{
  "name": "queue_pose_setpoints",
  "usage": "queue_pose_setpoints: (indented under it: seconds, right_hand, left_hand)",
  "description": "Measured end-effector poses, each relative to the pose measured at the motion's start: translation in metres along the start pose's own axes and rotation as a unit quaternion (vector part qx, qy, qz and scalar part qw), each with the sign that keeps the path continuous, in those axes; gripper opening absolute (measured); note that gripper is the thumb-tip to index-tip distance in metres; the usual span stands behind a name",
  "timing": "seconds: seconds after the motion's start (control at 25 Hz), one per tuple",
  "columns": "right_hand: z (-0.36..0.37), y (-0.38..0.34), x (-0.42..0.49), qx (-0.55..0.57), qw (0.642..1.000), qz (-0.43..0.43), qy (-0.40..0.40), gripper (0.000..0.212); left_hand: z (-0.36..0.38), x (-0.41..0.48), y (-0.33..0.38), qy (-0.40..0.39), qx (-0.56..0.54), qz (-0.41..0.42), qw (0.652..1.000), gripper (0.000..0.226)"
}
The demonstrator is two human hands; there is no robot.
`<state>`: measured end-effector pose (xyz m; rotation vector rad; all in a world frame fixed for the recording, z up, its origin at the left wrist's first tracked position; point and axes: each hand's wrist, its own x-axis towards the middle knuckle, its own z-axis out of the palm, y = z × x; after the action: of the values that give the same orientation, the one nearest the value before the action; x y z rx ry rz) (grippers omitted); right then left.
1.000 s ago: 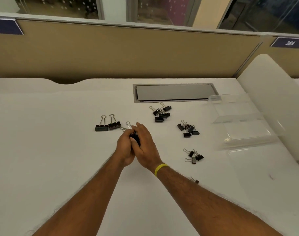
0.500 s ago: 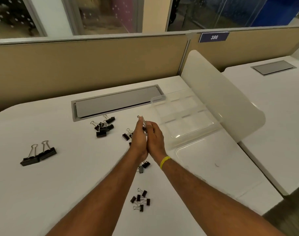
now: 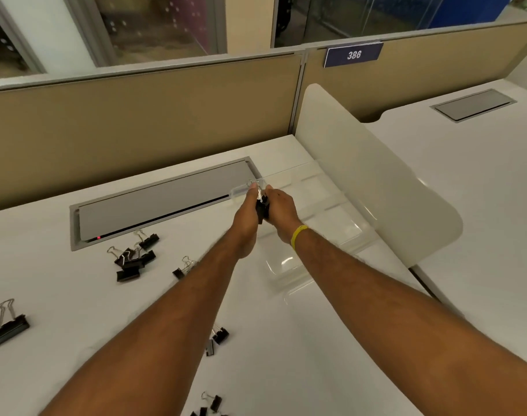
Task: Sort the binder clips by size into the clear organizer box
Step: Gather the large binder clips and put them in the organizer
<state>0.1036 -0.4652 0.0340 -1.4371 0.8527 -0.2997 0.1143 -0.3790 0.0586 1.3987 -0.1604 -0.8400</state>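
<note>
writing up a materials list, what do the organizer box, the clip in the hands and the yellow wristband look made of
Organizer box: clear, glossy, likely hard plastic; the desk shows through and its edges catch glare.
Binder clip: matte black body, probably painted steel, with shiny wire handles, held between the left hand and right hand.
Wristband: smooth yellow, possibly silicone; unclear.

— Where have our hands got to since a second ago?

— Our left hand (image 3: 246,217) and right hand (image 3: 281,210) left the spot beside the big clips and carried the binder clip (image 3: 261,207), pinched between them, up and rightward over the near-left edge of the clear organizer box (image 3: 331,211).

— And our view?

— We turned right; the large clips (image 3: 5,328) now sit far left.
</note>
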Motion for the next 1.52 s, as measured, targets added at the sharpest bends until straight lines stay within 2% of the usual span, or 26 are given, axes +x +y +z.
queue_pose_setpoints:
  seconds: [0.24, 0.36, 0.64, 0.8, 0.96, 1.12, 1.36, 1.52]
  right_hand:
    - [0.006, -0.001, 0.014, -0.126, 0.991, -0.048, -0.023, 0.035]
    - [-0.006, -0.001, 0.011, -0.134, 0.986, -0.099, -0.019, 0.033]
    - [-0.044, 0.005, -0.016, -0.134, 0.984, -0.118, 0.011, 0.031]
    - [-0.039, 0.026, -0.057, -0.216, 0.954, -0.204, -0.028, 0.030]
    - [-0.013, 0.048, -0.103, -0.330, 0.898, -0.272, -0.099, 0.048]
    - [0.025, 0.065, -0.147, -0.428, 0.827, -0.334, -0.148, 0.064]
    - [0.090, 0.092, -0.200, -0.522, 0.740, -0.364, -0.220, 0.081]
    - [0.129, 0.113, -0.223, -0.551, 0.698, -0.370, -0.268, 0.086]
  left_hand:
    - [-0.003, 0.019, 0.006, 0.017, 0.038, -0.011, 0.999, 0.056]
    - [-0.019, 0.018, 0.008, 0.039, 0.062, 0.015, 0.997, 0.056]
    - [-0.079, -0.031, -0.010, 0.113, 0.127, 0.054, 0.984, 0.059]
    - [-0.104, -0.079, -0.029, 0.121, 0.211, 0.061, 0.968, 0.061]
    - [-0.134, -0.125, -0.043, 0.118, 0.391, 0.067, 0.910, 0.083]
    - [-0.168, -0.171, -0.057, 0.123, 0.566, 0.078, 0.811, 0.110]
    - [-0.236, -0.228, -0.093, 0.124, 0.689, 0.034, 0.713, 0.114]
    - [-0.280, -0.260, -0.117, 0.129, 0.717, 0.002, 0.685, 0.119]
